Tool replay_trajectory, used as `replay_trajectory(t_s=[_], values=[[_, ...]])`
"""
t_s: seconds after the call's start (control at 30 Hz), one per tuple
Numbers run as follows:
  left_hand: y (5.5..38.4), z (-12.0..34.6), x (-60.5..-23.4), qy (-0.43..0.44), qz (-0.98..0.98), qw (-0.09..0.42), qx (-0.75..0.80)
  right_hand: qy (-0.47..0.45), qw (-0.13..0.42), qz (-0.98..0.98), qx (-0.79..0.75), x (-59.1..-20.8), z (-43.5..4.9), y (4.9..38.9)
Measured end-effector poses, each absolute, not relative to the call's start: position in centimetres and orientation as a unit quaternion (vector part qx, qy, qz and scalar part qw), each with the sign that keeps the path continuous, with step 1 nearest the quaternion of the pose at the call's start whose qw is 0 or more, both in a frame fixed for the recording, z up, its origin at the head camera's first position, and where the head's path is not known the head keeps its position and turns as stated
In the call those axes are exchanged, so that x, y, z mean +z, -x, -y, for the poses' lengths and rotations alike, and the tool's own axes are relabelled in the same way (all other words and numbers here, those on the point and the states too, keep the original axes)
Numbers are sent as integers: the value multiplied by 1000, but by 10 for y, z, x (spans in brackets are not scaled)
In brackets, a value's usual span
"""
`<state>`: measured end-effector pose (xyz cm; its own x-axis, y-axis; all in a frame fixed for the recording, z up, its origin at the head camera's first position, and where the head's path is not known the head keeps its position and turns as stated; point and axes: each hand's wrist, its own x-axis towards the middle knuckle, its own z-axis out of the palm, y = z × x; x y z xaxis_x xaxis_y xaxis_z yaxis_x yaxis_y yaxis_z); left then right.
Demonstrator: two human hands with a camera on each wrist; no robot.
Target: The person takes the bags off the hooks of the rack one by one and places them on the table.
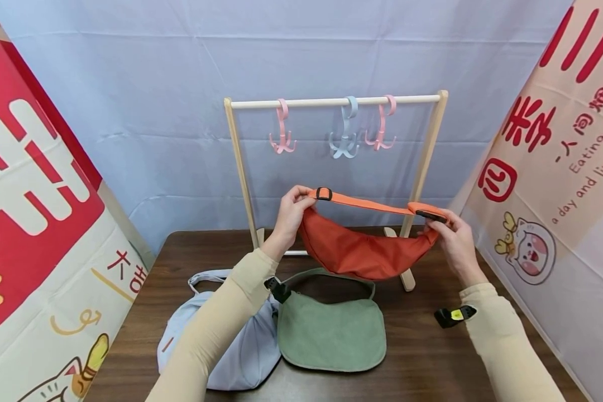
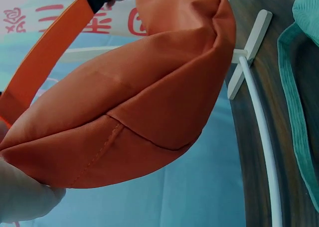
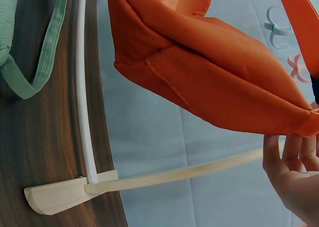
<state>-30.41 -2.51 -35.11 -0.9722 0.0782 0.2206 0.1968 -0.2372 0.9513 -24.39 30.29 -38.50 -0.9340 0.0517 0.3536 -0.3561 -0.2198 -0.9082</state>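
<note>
An orange-red waist bag hangs between my two hands in front of a small rack, above the table. My left hand pinches its left end, close to the black slider on the bright orange strap. At the other end my right hand grips the bag's corner together with the black buckle. The strap runs along the top, fairly taut, and the body sags below it. In the left wrist view the bag shows its seamed underside, with the left thumb at its tip.
A green shoulder bag and a light blue bag lie on the dark wooden table nearer me. Behind the orange-red bag stands the wooden rack, its rail carrying two pink hooks and a blue hook.
</note>
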Motion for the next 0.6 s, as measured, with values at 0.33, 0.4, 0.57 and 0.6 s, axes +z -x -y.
replay_trajectory(t_s=[0.33, 0.4, 0.57, 0.6], values=[[299, 23, -357, 93, 645, 14, -758, -139, 41, 588, 796, -392, -312, 239], [298, 22, -359, 92, 648, 5, -756, -147, 34, 593, 791, -395, -314, 238], [298, 21, -365, 86, 654, -10, -752, -146, 24, 607, 781, -401, -320, 237], [298, 21, -366, 84, 657, -13, -749, -143, 24, 609, 780, -402, -321, 236]])
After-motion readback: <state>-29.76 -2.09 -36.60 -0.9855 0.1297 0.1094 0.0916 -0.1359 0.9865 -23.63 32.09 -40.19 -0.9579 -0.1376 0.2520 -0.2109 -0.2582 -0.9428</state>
